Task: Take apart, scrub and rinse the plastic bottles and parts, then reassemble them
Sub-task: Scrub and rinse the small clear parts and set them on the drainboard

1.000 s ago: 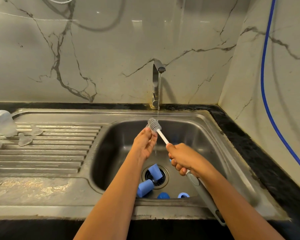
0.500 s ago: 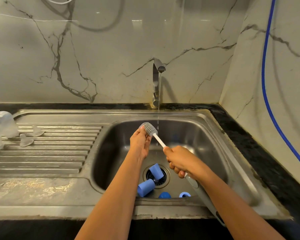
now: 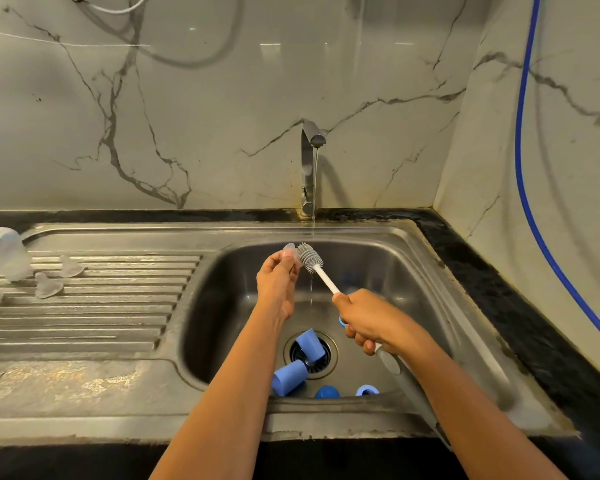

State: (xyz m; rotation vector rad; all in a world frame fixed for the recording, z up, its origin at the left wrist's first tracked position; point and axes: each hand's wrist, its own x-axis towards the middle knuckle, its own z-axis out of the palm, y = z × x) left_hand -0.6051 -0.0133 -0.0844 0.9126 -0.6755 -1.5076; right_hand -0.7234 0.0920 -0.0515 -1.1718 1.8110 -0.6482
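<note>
Teat (image 3: 289,252): small and clear, held up over the sink basin (image 3: 413,271), just left of the running stream and touching the bristles.
Left hand (image 3: 278,285): pinching the teat between thumb and fingertips, other fingers curled in behind.
Right hand (image 3: 364,323): wrapped round the brush handle just below its white neck, fingers pressed together.
Brush (image 3: 310,258): grey bristled head tilted up and left against the teat's rim; grey handle end trailing back under the right forearm.
Tap (image 3: 313,138): running, with a thin stream falling just right of the brush head.
Technique: short twisting strokes with light pressure. Turn the teat between the pinching fingers to reach the whole rim and the inside. Keep the pinch firm, the teat probably being soft and slippery.
Risk: a dropped teat landing among the blue caps (image 3: 310,344) at the drain.
Afterwards, likely: a rinse under the stream, then onto the drainboard (image 3: 118,306) beside the two teats (image 3: 71,266) lying there.
</note>
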